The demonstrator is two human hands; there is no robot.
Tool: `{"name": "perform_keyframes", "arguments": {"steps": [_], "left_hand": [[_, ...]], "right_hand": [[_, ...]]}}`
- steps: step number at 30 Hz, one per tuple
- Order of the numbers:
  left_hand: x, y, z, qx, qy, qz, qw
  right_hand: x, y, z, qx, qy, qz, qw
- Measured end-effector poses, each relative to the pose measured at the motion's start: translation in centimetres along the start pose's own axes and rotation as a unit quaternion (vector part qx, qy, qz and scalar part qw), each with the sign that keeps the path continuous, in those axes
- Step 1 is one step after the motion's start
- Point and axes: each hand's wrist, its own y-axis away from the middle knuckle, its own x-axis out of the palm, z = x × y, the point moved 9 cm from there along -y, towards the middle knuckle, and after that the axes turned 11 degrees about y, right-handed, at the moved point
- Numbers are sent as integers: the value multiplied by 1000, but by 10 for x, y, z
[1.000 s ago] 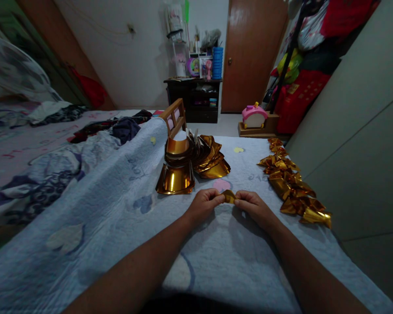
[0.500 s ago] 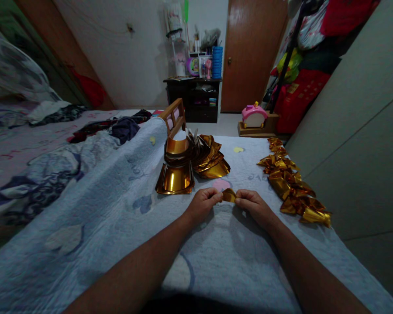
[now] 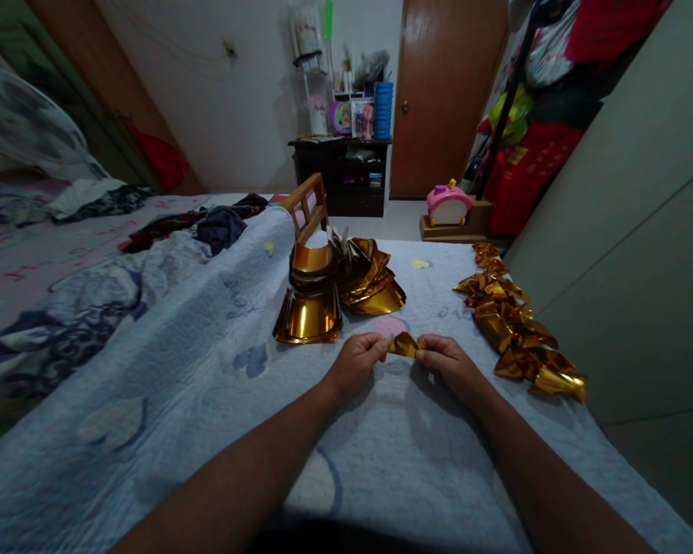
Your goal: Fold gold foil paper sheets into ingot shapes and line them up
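Both my hands rest on a pale blue quilt (image 3: 219, 369) in front of me. My left hand (image 3: 356, 362) and my right hand (image 3: 447, 363) are closed, pinching a small folded piece of gold foil paper (image 3: 404, 345) between them from either side. Just beyond my hands stands a stack of curved gold foil sheets (image 3: 329, 292). To my right, a row of several folded gold foil pieces (image 3: 517, 327) lies along the quilt's edge.
A grey cabinet wall (image 3: 629, 231) rises at the right. Rumpled bedding and clothes (image 3: 92, 277) cover the left. A wooden frame (image 3: 307, 201), a dark shelf unit (image 3: 342, 173), a pink toy (image 3: 448, 204) and a brown door (image 3: 447, 92) lie beyond.
My hands have stayed in place, shifting the gold piece slightly between the fingertips. Nothing else has moved.
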Motion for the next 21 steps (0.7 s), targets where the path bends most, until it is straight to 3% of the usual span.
{"name": "perform_keyframes", "arguments": {"steps": [21], "left_hand": [[-2, 0, -1, 3, 21, -4, 1000]], "right_hand": [[0, 1, 1, -1, -19, 6, 1000]]}}
